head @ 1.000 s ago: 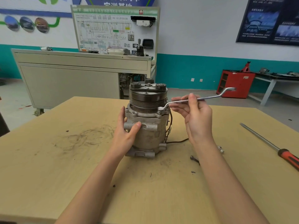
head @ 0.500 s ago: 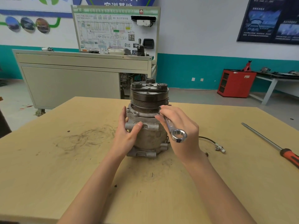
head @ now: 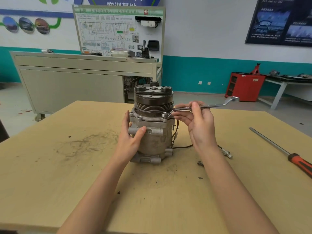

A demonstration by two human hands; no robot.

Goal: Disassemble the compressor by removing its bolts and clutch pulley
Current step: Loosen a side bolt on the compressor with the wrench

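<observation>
The grey compressor [head: 155,137] stands upright mid-table, its dark grooved clutch pulley [head: 153,103] on top. My left hand [head: 130,132] wraps the left side of the body, thumb across the front. My right hand [head: 199,122] holds the shaft of a silver ring wrench [head: 217,105]. The wrench's near ring sits on a bolt at the flange's right front corner [head: 165,115]. Its far end points right and away.
A long screwdriver [head: 285,154] with an orange-black handle lies at the table's right. The compressor's wire and white plug [head: 228,153] trail right of the base. A small loose bolt [head: 200,163] lies near my right forearm. A cabinet bench stands behind the table.
My right hand swung the wrench from the front of the compressor back out to the right and set its ring on the flange bolt again. My left hand kept its hold.
</observation>
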